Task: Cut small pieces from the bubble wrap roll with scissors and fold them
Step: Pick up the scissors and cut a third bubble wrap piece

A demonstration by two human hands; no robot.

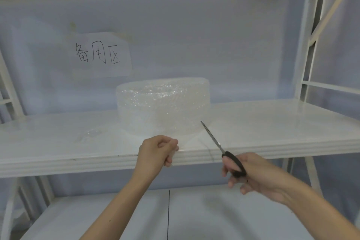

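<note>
Clear bubble wrap roll [163, 107] on shelf, scissors [224, 152] closed

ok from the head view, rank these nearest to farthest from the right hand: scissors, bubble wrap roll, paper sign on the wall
1. Scissors, gripped in the right hand itself.
2. Bubble wrap roll, on the shelf, up and left of the hand.
3. Paper sign, on the back wall, far upper left.

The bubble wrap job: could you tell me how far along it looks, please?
Early, probably. One small clear piece lies on the shelf, possibly cut already. The left hand pinches the roll's loose end; the right hand holds scissors, blades together. This cut and folding remain.
</note>
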